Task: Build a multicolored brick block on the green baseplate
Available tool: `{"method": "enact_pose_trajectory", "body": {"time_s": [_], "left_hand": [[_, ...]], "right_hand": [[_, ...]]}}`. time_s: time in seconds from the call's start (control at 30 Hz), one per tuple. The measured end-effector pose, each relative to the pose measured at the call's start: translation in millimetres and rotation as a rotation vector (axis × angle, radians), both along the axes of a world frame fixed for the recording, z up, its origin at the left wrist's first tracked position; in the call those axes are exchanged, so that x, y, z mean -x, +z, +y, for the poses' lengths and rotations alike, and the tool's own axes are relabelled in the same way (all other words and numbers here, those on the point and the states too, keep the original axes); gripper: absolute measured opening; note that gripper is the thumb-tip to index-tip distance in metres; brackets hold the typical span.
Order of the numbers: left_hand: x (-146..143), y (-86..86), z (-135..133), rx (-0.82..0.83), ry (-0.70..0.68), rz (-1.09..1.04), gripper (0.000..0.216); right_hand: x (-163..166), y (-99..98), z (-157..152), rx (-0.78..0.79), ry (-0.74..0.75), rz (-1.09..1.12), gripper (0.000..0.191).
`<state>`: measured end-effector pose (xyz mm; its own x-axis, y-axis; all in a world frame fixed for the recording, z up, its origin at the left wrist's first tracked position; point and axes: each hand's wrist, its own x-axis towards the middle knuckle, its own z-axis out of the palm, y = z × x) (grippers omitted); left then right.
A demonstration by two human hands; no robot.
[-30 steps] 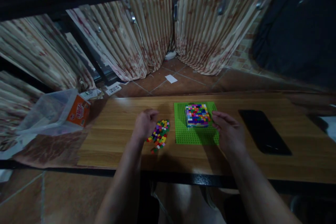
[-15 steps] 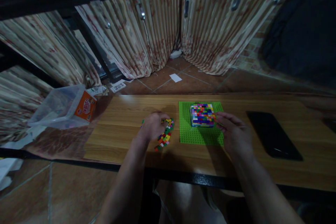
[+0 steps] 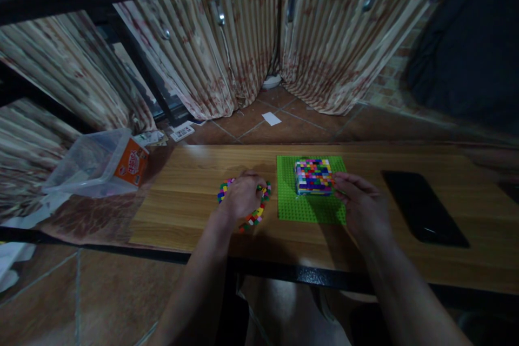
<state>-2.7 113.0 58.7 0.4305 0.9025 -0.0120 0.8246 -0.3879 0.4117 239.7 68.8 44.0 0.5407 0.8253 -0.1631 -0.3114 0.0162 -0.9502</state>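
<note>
A block built of many small coloured toy bricks (image 3: 313,175) stands on a green studded baseplate (image 3: 292,211). At the block's right side is my right hand (image 3: 363,203), thumb and fingers pinched together at its edge. Whether they grip a small brick or the block itself is too small to tell. My left hand (image 3: 243,194) is over a curved scatter of loose toy bricks (image 3: 255,217) left of the baseplate. Its fingers are curled and pinched at the scatter's right part; what is between them, if anything, I cannot make out. The hand hides the middle of the scatter.
A black phone-like slab (image 3: 424,208) lies on the wooden table (image 3: 174,200), right of my right hand. On the floor to the left stands a clear plastic box (image 3: 87,165) with an orange label. Papers (image 3: 182,132) lie beyond the table, before curtains.
My left hand has shifted slightly right over the loose bricks, uncovering blue and yellow ones at its left. My right hand stays at the block's right edge.
</note>
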Motion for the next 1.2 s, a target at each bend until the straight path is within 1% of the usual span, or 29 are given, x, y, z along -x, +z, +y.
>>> {"method": "enact_pose_trajectory", "body": {"time_s": [0.2,0.4,0.5,0.57,0.67,0.73,0.77,0.83,0.9,1.07,1.13,1.2], "left_hand": [[0.7,-2.6,0.2,-0.014,-0.007,-0.05,0.021],[-0.2,-0.5,-0.9,-0.018,-0.007,-0.113,0.013],[-1.5,2.9,-1.2,-0.017,-0.008,-0.191,0.01],[-3.2,5.8,-1.5,0.014,-0.024,-0.286,0.011],[-7.6,10.3,-3.6,0.129,-0.042,-0.474,0.013],[-11.7,13.7,-6.3,0.226,-0.047,-0.6,0.016],[-14.0,15.5,-8.1,0.275,-0.05,-0.658,0.017],[-18.8,18.7,-12.1,0.368,-0.059,-0.764,0.02],[-24.2,20.2,-16.4,0.463,-0.066,-0.854,0.023],[-40.4,13.1,-24.9,0.706,-0.069,-1.005,0.034],[-45.8,9.8,-26.8,0.752,-0.056,-1.05,0.034],[-49.0,9.0,-27.8,0.759,-0.019,-1.054,0.032]], "right_hand": [[0.0,-1.6,0.7,-0.018,-0.004,-0.01,0.018],[-1.2,-3.7,0.7,-0.021,0.004,-0.027,0.018],[-1.3,-4.0,1.5,-0.04,-0.014,-0.063,0.017],[0.4,-3.2,0.9,-0.076,-0.036,-0.152,0.015],[7.4,0.4,-3.9,-0.192,-0.007,-0.392,0.011],[14.8,3.8,-9.9,-0.298,0.08,-0.555,0.01],[18.7,5.5,-13.4,-0.332,0.156,-0.612,0.011],[26.0,8.6,-20.1,-0.376,0.271,-0.679,0.015],[31.1,10.4,-25.3,-0.397,0.336,-0.721,0.02],[34.1,11.2,-30.1,-0.416,0.354,-0.757,0.015],[31.8,11.5,-29.8,-0.398,0.346,-0.764,0.013],[25.9,11.5,-28.3,-0.378,0.316,-0.762,0.011]]}}
